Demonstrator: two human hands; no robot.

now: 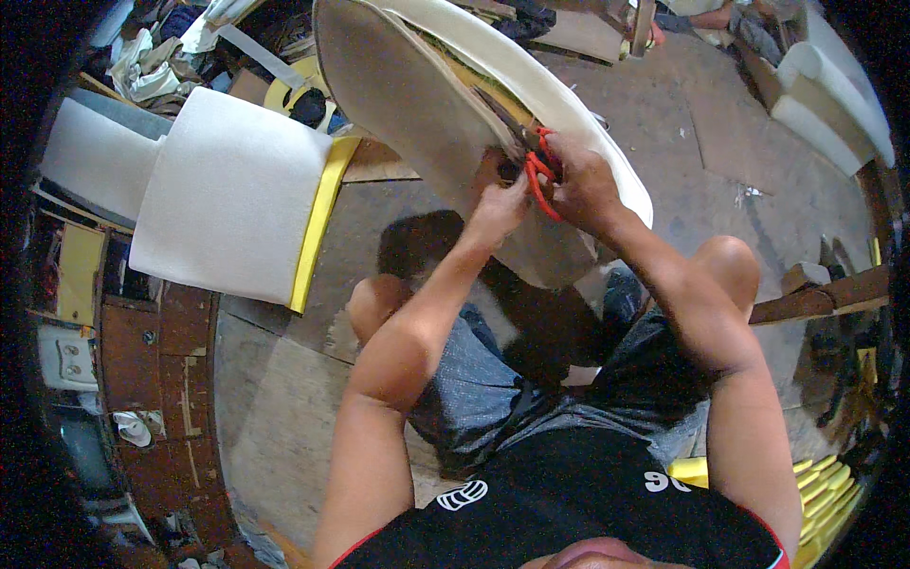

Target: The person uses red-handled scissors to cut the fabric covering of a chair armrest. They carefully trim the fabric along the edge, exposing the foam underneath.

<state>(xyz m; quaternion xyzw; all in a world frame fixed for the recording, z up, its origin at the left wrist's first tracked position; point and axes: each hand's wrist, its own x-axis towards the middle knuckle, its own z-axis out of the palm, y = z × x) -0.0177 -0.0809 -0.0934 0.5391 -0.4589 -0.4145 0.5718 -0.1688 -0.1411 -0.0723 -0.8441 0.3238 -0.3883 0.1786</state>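
A long, curved upholstered piece (402, 102) stands tilted before my knees, with beige fabric on its near face and a pale padded rim (580, 100). Between the two runs a gap showing a yellowish inside (453, 64). My right hand (586, 182) is closed round the red handles of a pair of scissors (543, 186), whose dark blades point up and left along the gap. Just left of it, my left hand (500, 201) pinches the beige fabric by its edge. Its fingertips are partly in shadow, and the blades' lower part is hidden near the fingers.
At the left lies a white padded panel (232, 194) with a yellow edge strip (324, 228). Behind it is a heap of cloth and scraps (156, 62). A brown wooden cabinet (161, 379) stands at the lower left. White upholstered furniture (825, 104) and another person's arm (713, 17) appear at the upper right.
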